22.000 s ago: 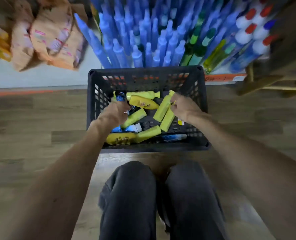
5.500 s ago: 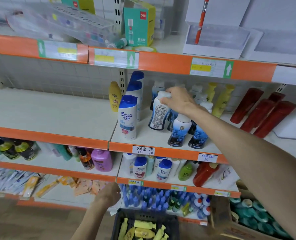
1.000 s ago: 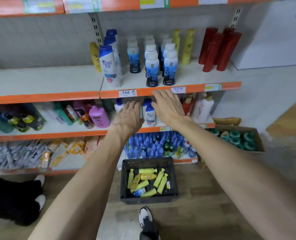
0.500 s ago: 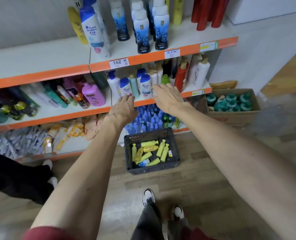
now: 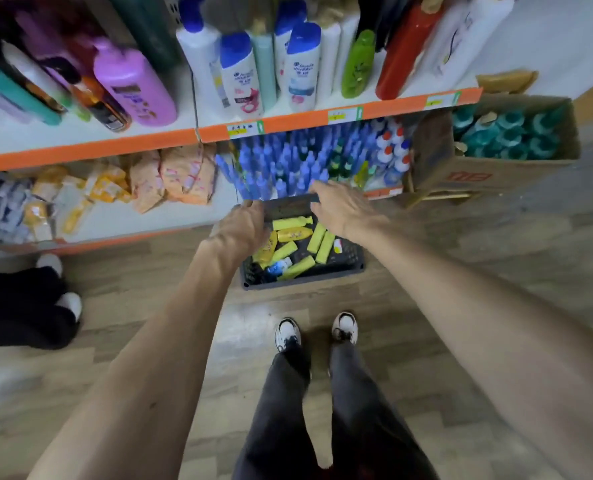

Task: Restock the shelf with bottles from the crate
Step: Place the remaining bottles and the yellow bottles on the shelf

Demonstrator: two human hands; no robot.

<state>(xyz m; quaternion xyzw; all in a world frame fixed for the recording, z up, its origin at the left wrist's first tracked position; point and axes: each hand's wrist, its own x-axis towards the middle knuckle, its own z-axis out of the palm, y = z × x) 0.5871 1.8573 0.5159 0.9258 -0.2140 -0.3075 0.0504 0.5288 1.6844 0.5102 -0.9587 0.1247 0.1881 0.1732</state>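
The shelf (image 5: pixel 305 123) runs across in front of the person, orange-edged, its tiers crowded with upright shampoo and lotion containers. At its foot on the wooden floor (image 5: pixel 461 271) sits the dark plastic crate (image 5: pixel 322 273), its far rim close to the blue-capped rows (image 5: pixel 281 168) on the lowest tier. A cardboard box (image 5: pixel 468 174) of teal caps stands to the right, and someone else's dark legs (image 5: pixel 18 306) are off to the left. Both bare arms stretch down over the crate. The left hand (image 5: pixel 241 228) hangs over its left side, loose, with nothing in it that I can see. The right hand (image 5: pixel 340 209) is over the far right corner with its fingers (image 5: pixel 319 187) spread and straight, also empty. Neither hand has reached the stock. The yellow bottles (image 5: pixel 293 235) lie jumbled on their sides in the crate, with a small blue-and-white bottle (image 5: pixel 279 266) tucked among them near the front. From where I stand, the step is the next pick. It would go best by bending lower, not stretching, and taking one of the top-lying yellow bottles in each hand around the body, not the cap. That way nothing underneath gets dragged along. The right hand looks close to the blue-capped rows, so it should drop straight down to avoid toppling them. Lifting each bottle cap-up would let it go onto the shelf without turning it over.
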